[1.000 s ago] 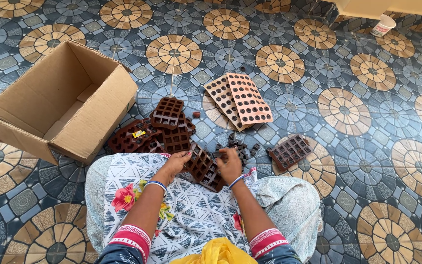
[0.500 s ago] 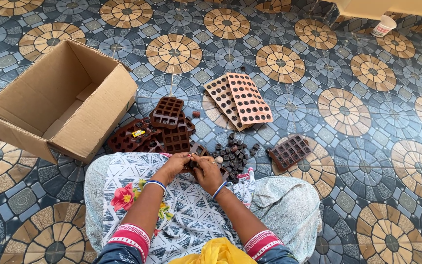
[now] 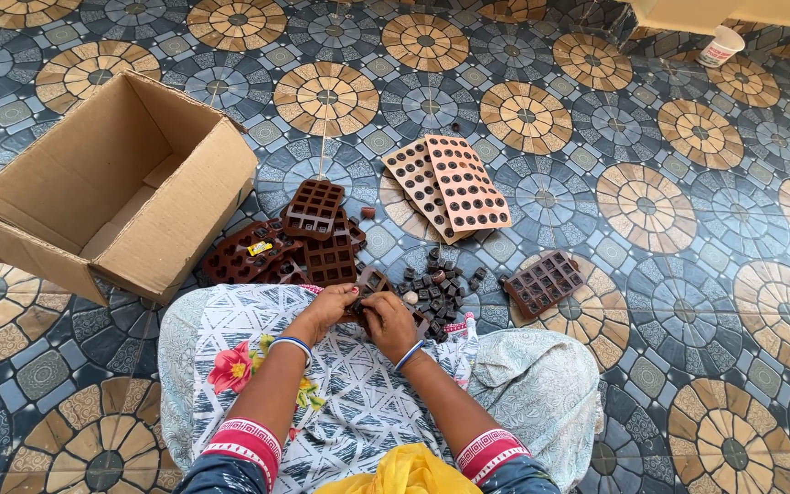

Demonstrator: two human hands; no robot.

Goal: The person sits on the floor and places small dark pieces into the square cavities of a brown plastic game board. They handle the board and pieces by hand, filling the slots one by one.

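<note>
I sit on a patterned tile floor with a printed cloth over my lap. My left hand (image 3: pixel 326 309) and my right hand (image 3: pixel 386 320) meet over my knees, both gripping a brown grid mould (image 3: pixel 372 284) whose far end sticks out past my fingers. Just right of it lies a heap of small dark square pieces (image 3: pixel 436 285). A pile of brown grid moulds (image 3: pixel 308 233) lies just beyond my left hand.
An open cardboard box (image 3: pixel 107 187) stands on the left. Two pale perforated trays (image 3: pixel 450 183) lie stacked beyond the heap. A single brown mould (image 3: pixel 543 282) sits to the right. A white cup (image 3: pixel 720 46) stands far right at the back.
My right hand has come in from the heap of dark pieces to join my left hand on the mould. The mould has shifted closer to my lap.
</note>
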